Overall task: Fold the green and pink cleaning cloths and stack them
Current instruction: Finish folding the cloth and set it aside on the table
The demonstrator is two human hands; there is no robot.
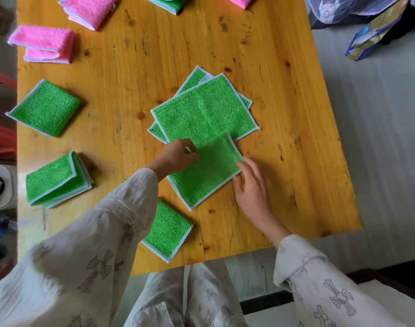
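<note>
A green cloth, folded in half, lies near the middle of the wooden table. My left hand pinches its upper left edge. My right hand touches its right corner with relaxed fingers. Just beyond it lie two unfolded green cloths, one on top of the other. Folded green cloths sit at the left, lower left and near the front edge. Folded pink cloths lie at the far left and back.
More folded cloths, green and pink, are cut off at the table's far edge. Bags lie on the grey floor to the right. Red furniture parts stand left of the table.
</note>
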